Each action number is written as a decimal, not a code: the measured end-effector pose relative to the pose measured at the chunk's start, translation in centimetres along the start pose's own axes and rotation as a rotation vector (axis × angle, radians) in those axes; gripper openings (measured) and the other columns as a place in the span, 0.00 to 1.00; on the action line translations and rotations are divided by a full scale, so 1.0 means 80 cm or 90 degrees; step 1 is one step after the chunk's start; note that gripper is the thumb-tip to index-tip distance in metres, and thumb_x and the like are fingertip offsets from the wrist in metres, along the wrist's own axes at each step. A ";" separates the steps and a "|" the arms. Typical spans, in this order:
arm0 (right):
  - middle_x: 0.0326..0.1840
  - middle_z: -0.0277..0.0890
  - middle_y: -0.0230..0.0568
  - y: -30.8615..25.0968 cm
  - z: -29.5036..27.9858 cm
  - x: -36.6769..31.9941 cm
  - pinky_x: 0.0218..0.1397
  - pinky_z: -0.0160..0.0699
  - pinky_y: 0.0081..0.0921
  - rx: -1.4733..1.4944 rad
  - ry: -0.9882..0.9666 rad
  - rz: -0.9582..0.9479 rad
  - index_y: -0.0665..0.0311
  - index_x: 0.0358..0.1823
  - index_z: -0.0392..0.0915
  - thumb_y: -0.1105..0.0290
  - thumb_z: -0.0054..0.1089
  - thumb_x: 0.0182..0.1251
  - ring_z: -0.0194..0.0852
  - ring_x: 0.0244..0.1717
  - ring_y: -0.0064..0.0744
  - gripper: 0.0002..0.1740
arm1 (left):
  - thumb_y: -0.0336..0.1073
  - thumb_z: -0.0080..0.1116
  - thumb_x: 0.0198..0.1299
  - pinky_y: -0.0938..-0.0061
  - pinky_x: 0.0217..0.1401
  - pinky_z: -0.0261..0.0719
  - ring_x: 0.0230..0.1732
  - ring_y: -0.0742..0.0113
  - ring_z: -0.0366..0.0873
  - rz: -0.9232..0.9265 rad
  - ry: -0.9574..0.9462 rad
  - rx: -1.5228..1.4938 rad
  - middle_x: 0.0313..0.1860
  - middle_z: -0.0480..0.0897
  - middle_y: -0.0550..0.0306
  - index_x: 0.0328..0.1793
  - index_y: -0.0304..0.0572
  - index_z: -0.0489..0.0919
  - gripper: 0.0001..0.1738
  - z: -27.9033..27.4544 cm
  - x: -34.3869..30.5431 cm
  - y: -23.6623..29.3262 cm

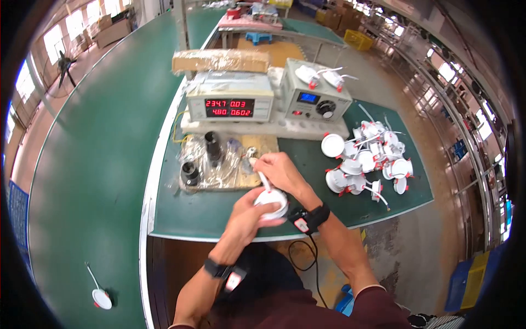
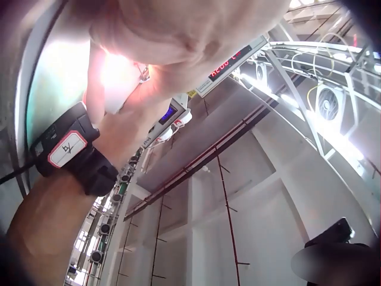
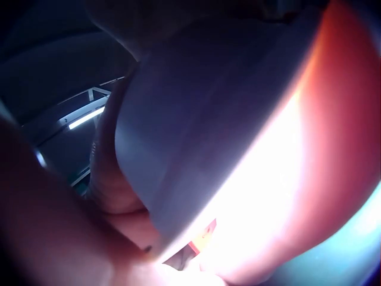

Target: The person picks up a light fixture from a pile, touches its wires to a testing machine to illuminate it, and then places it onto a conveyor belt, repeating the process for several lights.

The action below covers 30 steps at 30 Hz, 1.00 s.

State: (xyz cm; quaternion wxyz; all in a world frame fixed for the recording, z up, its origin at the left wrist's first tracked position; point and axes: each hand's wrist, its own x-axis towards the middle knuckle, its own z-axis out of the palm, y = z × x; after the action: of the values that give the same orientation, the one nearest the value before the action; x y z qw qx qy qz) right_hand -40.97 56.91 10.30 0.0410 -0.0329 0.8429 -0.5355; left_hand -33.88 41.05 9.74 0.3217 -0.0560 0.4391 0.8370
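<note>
My left hand (image 1: 241, 216) grips a round white LED downlight (image 1: 278, 198), its thumb laid across the near side. A short white cable (image 1: 265, 181) runs up from the lamp to my right hand (image 1: 284, 174), which pinches the cable's end at the right edge of a test board (image 1: 263, 143). A small metal fitting (image 1: 251, 152) on that board sits just beyond those fingertips. Strong glare comes from the lamp's face (image 3: 262, 179) in the right wrist view; the left wrist view shows that glow too. The cable's bare tips are hidden by my fingers.
Two black cylindrical posts (image 1: 212, 143) stand on the plastic-covered board. Behind it are a power meter (image 1: 230, 93) with red digits and a grey supply box (image 1: 315, 90) bearing two lamps. Several downlights (image 1: 367, 159) are piled at right; another lamp (image 1: 102, 299) lies far left.
</note>
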 end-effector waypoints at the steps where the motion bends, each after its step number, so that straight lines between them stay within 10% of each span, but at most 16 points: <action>1: 0.23 0.76 0.31 -0.011 -0.015 -0.007 0.29 0.73 0.24 0.020 0.031 0.002 0.70 0.36 0.83 0.60 0.63 0.73 0.71 0.26 0.18 0.18 | 0.22 0.65 0.61 0.65 0.38 0.94 0.48 0.57 0.88 0.047 0.029 0.037 0.52 0.84 0.46 0.65 0.30 0.75 0.25 -0.005 -0.029 0.017; 4: 0.30 0.84 0.44 0.009 -0.076 -0.024 0.38 0.80 0.36 -0.164 0.264 -0.234 0.66 0.39 0.85 0.56 0.59 0.76 0.81 0.34 0.34 0.18 | 0.28 0.65 0.64 0.71 0.31 0.89 0.42 0.61 0.89 0.232 0.213 0.191 0.46 0.88 0.45 0.63 0.28 0.77 0.22 -0.046 -0.143 0.066; 5: 0.38 0.85 0.45 -0.037 -0.102 -0.037 0.44 0.83 0.32 -0.425 0.172 -0.040 0.64 0.48 0.84 0.61 0.54 0.78 0.82 0.37 0.34 0.15 | 0.31 0.64 0.65 0.73 0.33 0.87 0.39 0.63 0.89 0.259 0.352 0.272 0.41 0.89 0.45 0.60 0.25 0.79 0.20 -0.065 -0.186 0.080; 8: 0.55 0.77 0.54 0.064 -0.207 -0.044 0.60 0.72 0.37 -0.504 0.165 -0.150 0.69 0.59 0.76 0.59 0.58 0.76 0.73 0.55 0.47 0.21 | 0.40 0.64 0.64 0.67 0.45 0.85 0.40 0.58 0.89 0.374 0.754 0.549 0.39 0.90 0.47 0.51 0.32 0.86 0.18 -0.172 -0.294 0.069; 11: 0.71 0.68 0.63 0.229 -0.318 0.062 0.76 0.61 0.42 -0.642 0.091 -0.167 0.74 0.71 0.68 0.58 0.62 0.73 0.64 0.72 0.60 0.33 | 0.48 0.64 0.62 0.56 0.46 0.83 0.38 0.43 0.86 0.235 1.092 0.757 0.39 0.87 0.41 0.46 0.37 0.88 0.20 -0.248 -0.398 0.032; 13: 0.73 0.64 0.68 0.159 -0.271 0.053 0.76 0.61 0.44 -0.751 0.069 -0.010 0.72 0.74 0.62 0.60 0.69 0.66 0.63 0.73 0.64 0.41 | 0.51 0.65 0.62 0.51 0.44 0.81 0.41 0.40 0.84 0.058 1.245 0.787 0.46 0.83 0.38 0.47 0.37 0.86 0.22 -0.265 -0.430 0.013; 14: 0.64 0.70 0.58 0.262 -0.315 0.099 0.64 0.76 0.44 -0.751 0.191 -0.183 0.70 0.66 0.66 0.65 0.72 0.56 0.73 0.61 0.59 0.38 | 0.51 0.66 0.62 0.51 0.45 0.81 0.45 0.40 0.83 0.036 1.286 0.774 0.50 0.82 0.38 0.50 0.37 0.85 0.23 -0.267 -0.444 0.006; 16: 0.79 0.55 0.71 0.120 -0.239 0.054 0.76 0.61 0.43 -0.795 0.127 0.130 0.68 0.79 0.56 0.59 0.74 0.58 0.58 0.77 0.67 0.51 | 0.52 0.66 0.62 0.51 0.47 0.81 0.53 0.40 0.82 0.002 1.363 0.762 0.56 0.79 0.36 0.55 0.36 0.83 0.27 -0.267 -0.480 -0.004; 20: 0.76 0.60 0.69 0.145 -0.259 0.052 0.73 0.67 0.45 -0.860 0.154 0.066 0.68 0.74 0.61 0.62 0.77 0.54 0.62 0.74 0.66 0.47 | 0.50 0.65 0.64 0.48 0.65 0.72 0.69 0.35 0.69 -0.063 1.456 0.970 0.66 0.73 0.30 0.61 0.32 0.80 0.29 -0.271 -0.506 -0.002; 22: 0.73 0.63 0.68 0.129 -0.243 0.044 0.69 0.71 0.48 -0.830 0.151 0.111 0.69 0.70 0.65 0.64 0.78 0.53 0.66 0.71 0.66 0.44 | 0.47 0.65 0.65 0.47 0.71 0.67 0.71 0.34 0.66 0.098 1.407 0.981 0.67 0.73 0.30 0.59 0.31 0.80 0.27 -0.244 -0.488 0.019; 23: 0.67 0.68 0.65 0.257 -0.314 0.101 0.64 0.75 0.50 -0.789 0.211 -0.063 0.69 0.65 0.67 0.64 0.79 0.51 0.72 0.63 0.66 0.42 | 0.46 0.65 0.65 0.48 0.70 0.67 0.70 0.35 0.67 0.201 1.356 0.987 0.67 0.74 0.31 0.59 0.31 0.81 0.26 -0.225 -0.472 0.029; 27: 0.57 0.74 0.59 0.214 -0.276 0.074 0.67 0.72 0.47 -0.651 0.247 0.014 0.69 0.55 0.73 0.69 0.70 0.44 0.73 0.60 0.61 0.32 | 0.39 0.69 0.61 0.56 0.69 0.73 0.64 0.40 0.78 0.518 0.976 0.871 0.64 0.80 0.39 0.59 0.37 0.82 0.22 -0.150 -0.378 0.049; 30: 0.53 0.75 0.55 0.086 -0.206 -0.009 0.63 0.72 0.42 -0.552 0.351 -0.224 0.67 0.55 0.75 0.69 0.68 0.45 0.74 0.55 0.56 0.30 | 0.35 0.68 0.63 0.61 0.69 0.76 0.64 0.47 0.80 0.526 0.654 0.760 0.64 0.81 0.39 0.62 0.35 0.81 0.22 -0.105 -0.287 0.027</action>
State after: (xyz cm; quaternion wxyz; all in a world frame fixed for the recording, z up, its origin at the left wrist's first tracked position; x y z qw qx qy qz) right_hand -42.09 74.72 11.08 -0.2889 -0.0458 0.9479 -0.1260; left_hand -18.63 22.47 14.79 -0.2671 -0.0846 0.8776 0.3891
